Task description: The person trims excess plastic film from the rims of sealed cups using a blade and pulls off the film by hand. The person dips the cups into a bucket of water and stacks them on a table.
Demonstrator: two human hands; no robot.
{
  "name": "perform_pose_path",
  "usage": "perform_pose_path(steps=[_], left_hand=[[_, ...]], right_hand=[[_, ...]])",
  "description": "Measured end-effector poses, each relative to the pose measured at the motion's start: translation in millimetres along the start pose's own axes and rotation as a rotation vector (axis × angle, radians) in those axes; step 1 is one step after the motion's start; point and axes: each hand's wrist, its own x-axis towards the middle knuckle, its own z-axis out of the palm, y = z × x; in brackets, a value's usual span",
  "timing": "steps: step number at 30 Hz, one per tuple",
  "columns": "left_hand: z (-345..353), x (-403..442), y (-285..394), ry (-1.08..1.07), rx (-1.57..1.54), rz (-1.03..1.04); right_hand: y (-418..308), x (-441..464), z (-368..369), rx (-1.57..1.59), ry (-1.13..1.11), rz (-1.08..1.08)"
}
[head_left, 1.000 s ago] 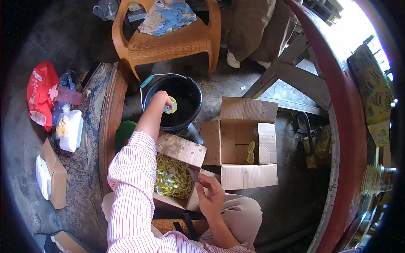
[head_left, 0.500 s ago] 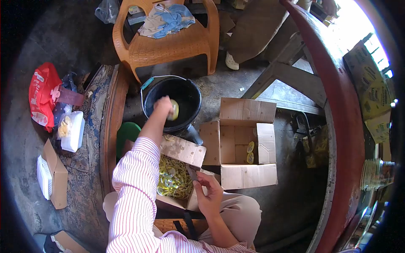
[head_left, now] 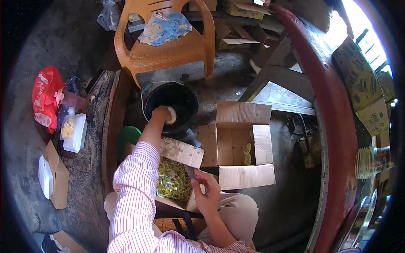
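Note:
My left hand (head_left: 159, 114) is down inside the black bucket (head_left: 192, 103), its fingers closed round a pale yellowish round object (head_left: 171, 115) whose kind is unclear. The bucket's wire handle lies back against the rim. Below it, between my knees, an open carton (head_left: 185, 152) holds a tangle of yellow-green strips (head_left: 179, 179) and shiny clear plastic pieces (head_left: 168, 183). My right hand (head_left: 206, 187) is curled at this carton's right edge, beside a thin grey flat piece (head_left: 190, 171). What its fingertips hold is hard to make out.
Another open carton (head_left: 244, 177) stands to the right, with yellow round pieces (head_left: 247, 150) inside. An orange chair (head_left: 168, 52) bearing a cloth stands beyond the bucket. A red-edged table (head_left: 337, 139) runs along the right. A red bag (head_left: 46, 97) and white box (head_left: 75, 139) are left.
My left hand has moved slightly down and left in the bucket with the round object. The person standing behind has moved mostly out of view. My right hand has barely moved.

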Motion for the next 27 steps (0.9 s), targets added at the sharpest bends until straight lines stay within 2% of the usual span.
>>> perform_pose_path(steps=[4, 5, 8, 10, 12, 15, 16, 19, 20, 22, 23, 25, 26, 27], left_hand=[[18.6, -1.2, -9.1, 0.018, -0.055, 0.024], [21.8, 1.6, -8.2, -0.159, 0.098, 0.03], [42.9, 1.7, -18.0, 0.06, -0.066, 0.043], [48.4, 6.9, -24.4, -0.053, 0.017, 0.147], [53.3, -8.5, -26.2, 0.327, -0.393, 0.135], [68.3, 26.7, -29.6, -0.002, 0.14, 0.196], [58.1, 25.6, -26.7, -0.122, 0.189, 0.134], [24.9, -18.0, -12.0, 0.462, -0.296, 0.235], [42.2, 0.4, -20.8, 0.443, -0.191, 0.254], [34.3, -2.3, -28.8, -0.249, -0.095, 0.258], [38.6, -6.3, -34.9, -0.028, -0.261, 0.279], [52.5, -13.3, -48.2, 0.425, -0.582, 0.326], [53.3, -20.0, -48.5, 0.679, -0.556, 0.405], [54.0, -23.3, -56.7, 0.478, -0.521, 0.433]], right_hand=[[-1.4, -3.5, -2.9, -0.008, 0.004, -0.026], [-2.0, -2.9, -3.4, -0.012, 0.009, -0.033], [1.2, 0.4, -8.2, -0.075, 0.003, -0.083], [14.0, 13.6, -13.9, -0.12, 0.064, -0.107], [35.1, 18.2, -18.3, -0.137, 0.187, -0.078], [47.4, 24.1, -20.2, -0.072, 0.241, -0.021], [50.0, 25.4, -19.1, -0.051, 0.237, -0.001], [63.5, 34.8, -1.5, -0.017, 0.277, 0.15], [63.5, 40.1, 7.5, -0.064, 0.279, 0.13], [55.5, 48.6, 18.2, -0.179, 0.247, 0.096], [46.2, 53.2, 28.5, -0.098, 0.291, 0.077], [20.9, 63.4, 34.8, -0.058, 0.202, 0.051], [6.7, 66.3, 39.9, -0.032, 0.16, 0.041], [-9.0, 66.8, 38.7, -0.042, 0.151, -0.019]])
